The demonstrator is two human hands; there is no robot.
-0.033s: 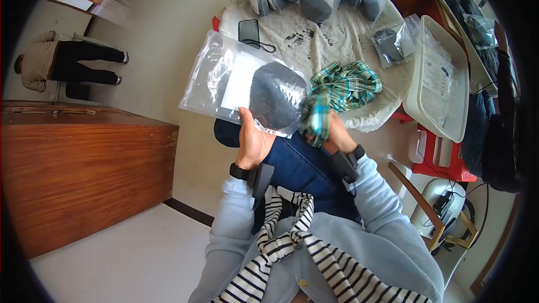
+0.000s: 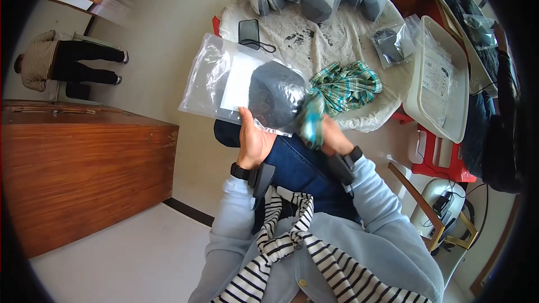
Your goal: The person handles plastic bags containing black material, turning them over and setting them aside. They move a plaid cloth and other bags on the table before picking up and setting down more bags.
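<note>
My left hand [image 2: 254, 143] grips a clear plastic bag [image 2: 208, 73] by its lower edge, thumb on the front. Inside are a white sheet [image 2: 236, 87] and a dark grey rounded item [image 2: 275, 92]. My right hand [image 2: 336, 137] is closed on a bunched green plaid cloth [image 2: 311, 120], blurred, at the bag's right side. More of the plaid fabric [image 2: 351, 84] lies on the round cloth-covered table [image 2: 297, 45] just beyond. A black phone-like device with a strap [image 2: 248, 32] lies behind the bag.
Several filled bags [image 2: 316, 0] stand at the back; another [image 2: 387, 45] lies right. A white tray [image 2: 465, 78] rests over a red stool [image 2: 432, 168]. A wooden cabinet [image 2: 95, 174] is at left; beyond it, a person [image 2: 62, 62]. Another person's dark-clothed body [image 2: 494, 134] is far right.
My right hand and the plaid cloth have moved slightly left. The bag in my left hand has shifted very slightly.
</note>
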